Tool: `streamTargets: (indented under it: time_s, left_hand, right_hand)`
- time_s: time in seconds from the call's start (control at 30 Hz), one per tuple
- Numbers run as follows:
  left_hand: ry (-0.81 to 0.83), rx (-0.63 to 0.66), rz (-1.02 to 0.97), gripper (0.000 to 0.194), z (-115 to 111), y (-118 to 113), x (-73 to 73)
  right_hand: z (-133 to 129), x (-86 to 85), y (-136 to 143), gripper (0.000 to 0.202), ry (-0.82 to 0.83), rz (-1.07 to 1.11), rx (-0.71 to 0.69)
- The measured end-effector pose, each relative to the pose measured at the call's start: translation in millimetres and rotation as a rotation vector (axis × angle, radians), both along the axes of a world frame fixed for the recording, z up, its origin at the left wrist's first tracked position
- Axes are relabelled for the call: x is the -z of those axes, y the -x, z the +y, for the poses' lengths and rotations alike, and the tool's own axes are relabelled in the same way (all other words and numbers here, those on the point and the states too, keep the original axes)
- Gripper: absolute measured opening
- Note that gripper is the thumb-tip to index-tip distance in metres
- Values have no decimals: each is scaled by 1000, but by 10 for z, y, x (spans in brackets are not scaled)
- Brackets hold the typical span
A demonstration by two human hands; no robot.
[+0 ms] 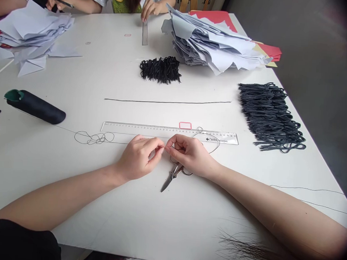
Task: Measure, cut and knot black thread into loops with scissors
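My left hand [140, 157] and my right hand [191, 154] meet at their fingertips, each pinching a thin dark thread [119, 143]. Loose loops of that thread lie to the left, and a line runs from them to a dark spool [42, 107] lying on its side. Under my right hand rests a pair of small metal scissors [171, 178], blades pointing toward me, handles partly hidden. Just beyond my hands lies a clear plastic ruler [167, 132], with more thread looping over its right part. A straight dark cord [167, 101] lies farther off, roughly parallel to it.
Bundles of looped black cord [270, 115] lie at the right, with a smaller black bundle [160, 69] farther back. Stacked papers [207, 42] and a paper heap [33, 25] stand beyond. Across the white table [100, 203], another person's hand [150, 8] holds a short ruler [145, 33].
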State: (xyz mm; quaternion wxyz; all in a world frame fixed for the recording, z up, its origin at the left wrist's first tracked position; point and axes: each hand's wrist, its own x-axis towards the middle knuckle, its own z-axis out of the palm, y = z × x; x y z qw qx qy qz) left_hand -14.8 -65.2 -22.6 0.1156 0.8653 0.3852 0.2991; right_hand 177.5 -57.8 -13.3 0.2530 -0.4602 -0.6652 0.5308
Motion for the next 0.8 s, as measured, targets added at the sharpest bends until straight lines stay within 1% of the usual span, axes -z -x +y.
streamTargets:
  time_s: [0.23, 0.4, 0.5, 0.63, 0.8]
  left_hand:
    - [-24, 4, 4, 11, 3, 3, 4]
    - [-22, -3, 0, 11, -3, 7, 17]
    - [-21, -8, -4, 11, -4, 6, 17]
    - [-17, -12, -2, 11, 1, 3, 13]
    - [-18, -10, 1, 11, 3, 3, 15]
  right_hand:
    - [6, 3, 2, 14, -18, 11, -1]
    - [1, 1, -4, 15, 38, 70, 13]
    - [-2, 15, -10, 15, 28, 88, 19]
    - [-1, 25, -10, 16, -10, 61, 15]
    - [4, 13, 0, 16, -14, 29, 11]
